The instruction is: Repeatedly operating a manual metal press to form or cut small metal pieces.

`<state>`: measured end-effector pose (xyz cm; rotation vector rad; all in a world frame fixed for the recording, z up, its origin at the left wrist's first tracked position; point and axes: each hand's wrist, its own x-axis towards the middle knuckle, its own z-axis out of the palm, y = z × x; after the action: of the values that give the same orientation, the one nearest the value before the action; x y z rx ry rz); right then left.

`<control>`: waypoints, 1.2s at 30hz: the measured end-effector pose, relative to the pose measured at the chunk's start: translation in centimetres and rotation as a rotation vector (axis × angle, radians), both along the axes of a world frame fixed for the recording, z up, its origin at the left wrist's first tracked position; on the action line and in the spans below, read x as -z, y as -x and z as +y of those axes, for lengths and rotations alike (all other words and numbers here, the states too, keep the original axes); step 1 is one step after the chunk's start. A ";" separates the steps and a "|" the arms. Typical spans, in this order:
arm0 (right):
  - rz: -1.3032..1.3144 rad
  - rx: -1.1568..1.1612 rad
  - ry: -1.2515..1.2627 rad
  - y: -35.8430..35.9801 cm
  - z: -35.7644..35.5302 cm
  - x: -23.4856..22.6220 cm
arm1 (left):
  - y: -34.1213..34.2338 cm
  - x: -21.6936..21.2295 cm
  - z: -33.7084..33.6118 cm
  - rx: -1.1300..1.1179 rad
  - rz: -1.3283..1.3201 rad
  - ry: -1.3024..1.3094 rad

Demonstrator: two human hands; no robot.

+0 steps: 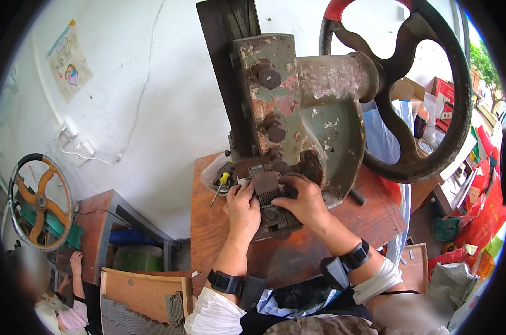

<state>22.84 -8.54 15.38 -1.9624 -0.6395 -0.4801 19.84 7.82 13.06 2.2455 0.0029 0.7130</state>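
A heavy hand press (267, 106) with worn green paint stands on a reddish wooden table. Under its ram, a dark metal piece with a row of comb-like teeth (267, 195) sits on the metal die (274, 218). My left hand (244, 212) is closed along the left side of the toothed piece, fingers bent and pressed against it. On the other side my right hand (304, 202) pinches the piece, its thumb near the teeth and its fingers reaching over the top. The fingertips at the back are partly hidden.
The press's large handwheel (459, 111) rises at the right. Left of the die are a clear tub (209, 172) and a yellow-handled screwdriver (220, 187). A wooden tray (144, 285) holds many grey metal pieces. At far left, another person's hand (76, 261) rests near a second wheel (41, 200).
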 end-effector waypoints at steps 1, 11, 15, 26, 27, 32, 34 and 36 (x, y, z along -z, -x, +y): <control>-0.009 -0.005 -0.020 0.2 -0.2 -0.3 | 0.1 0.2 0.0 -0.004 0.005 0.003; 0.231 -0.147 0.018 -0.8 -1.2 -2.0 | -0.2 0.3 0.5 0.019 0.090 -0.037; -0.074 -0.183 0.102 -1.1 -1.1 -1.6 | -0.1 0.2 0.7 0.015 0.094 0.011; -0.229 -0.128 0.139 -0.4 -0.9 -0.4 | 0.2 -0.1 0.4 0.039 0.012 0.005; -0.229 -0.128 0.139 -0.5 -0.9 -0.3 | 0.2 -0.1 0.5 0.038 0.009 -0.006; 0.104 -0.194 -0.102 -0.7 -0.9 -0.3 | -0.4 0.3 0.8 0.057 0.029 0.060; 0.182 -0.171 -0.076 -1.2 -0.7 -0.8 | -0.9 0.8 1.0 0.051 0.000 0.128; 0.258 -0.133 -0.050 -0.9 -1.2 -1.3 | -1.0 0.6 0.8 0.080 -0.002 0.161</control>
<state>23.72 -9.71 16.64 -1.8802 -0.5820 -0.1554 20.83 8.57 12.44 2.0797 -0.0293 0.6494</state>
